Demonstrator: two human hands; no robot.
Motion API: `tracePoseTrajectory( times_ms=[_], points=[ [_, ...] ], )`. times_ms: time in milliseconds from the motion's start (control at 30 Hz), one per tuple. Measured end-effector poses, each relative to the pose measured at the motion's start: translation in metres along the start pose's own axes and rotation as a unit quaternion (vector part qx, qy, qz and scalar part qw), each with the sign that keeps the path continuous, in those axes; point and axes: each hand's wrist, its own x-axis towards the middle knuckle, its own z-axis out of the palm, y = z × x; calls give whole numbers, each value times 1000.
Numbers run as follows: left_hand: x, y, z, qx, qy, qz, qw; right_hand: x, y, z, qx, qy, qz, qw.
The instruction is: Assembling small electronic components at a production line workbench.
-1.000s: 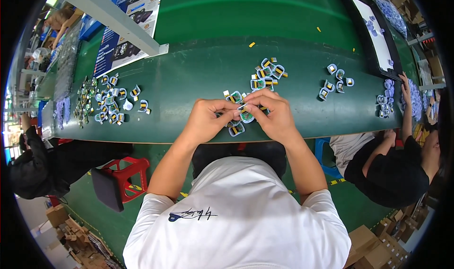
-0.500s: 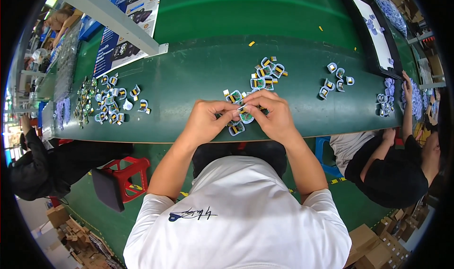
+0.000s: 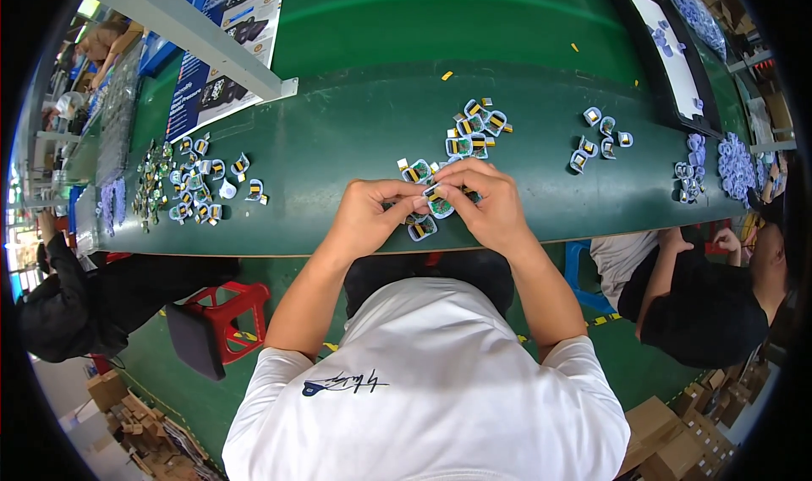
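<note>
Close to the table's front edge, my left hand (image 3: pixel 369 216) and my right hand (image 3: pixel 489 204) meet with fingertips pinched together. Between them is a small light-blue plastic housing (image 3: pixel 440 208) with a green circuit board inside, partly covered by my fingers. A small dark and white part shows at its top, too small to name. Similar housings with boards and yellow-black strips lie around my hands: one housing (image 3: pixel 421 229) just below, another (image 3: pixel 415 171) above my left fingers, and a cluster of housings (image 3: pixel 474 130) beyond my right hand.
On the left lie a pile of filled housings (image 3: pixel 199 181) and loose small circuit boards (image 3: pixel 152 181). Several housings (image 3: pixel 607 127) lie to the right, near a black-framed tray (image 3: pixel 677 66). A grey metal post (image 3: pixel 194 32) stands at the back left. Co-workers sit at both sides.
My hands stay almost in place, while the small part at my fingertips has tilted and shows a darker face. The co-worker on the right has drawn an arm back from the table.
</note>
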Motion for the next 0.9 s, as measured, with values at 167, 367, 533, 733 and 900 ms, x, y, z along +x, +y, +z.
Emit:
tracePoseTrajectory(
  times_ms=[167, 367, 533, 733, 900],
  points=[
    [-1, 2, 0, -3, 5, -5, 1000, 0, -4, 1, -4, 1, 1, 1000],
    [-1, 1, 2, -3, 16, -5, 1000, -3, -4, 7, -8, 24, 3, 1000],
    [4, -7, 6, -58, 23, 11, 998, -6, -4, 11, 15, 58, 28, 998],
    [6, -7, 0, -75, 40, -37, 996, 1, -6, 3, -188, 60, -199, 960],
    [11, -1, -5, -26, 3, -72, 997, 17, 3, -4, -223, -9, -272, 936]
  ],
)
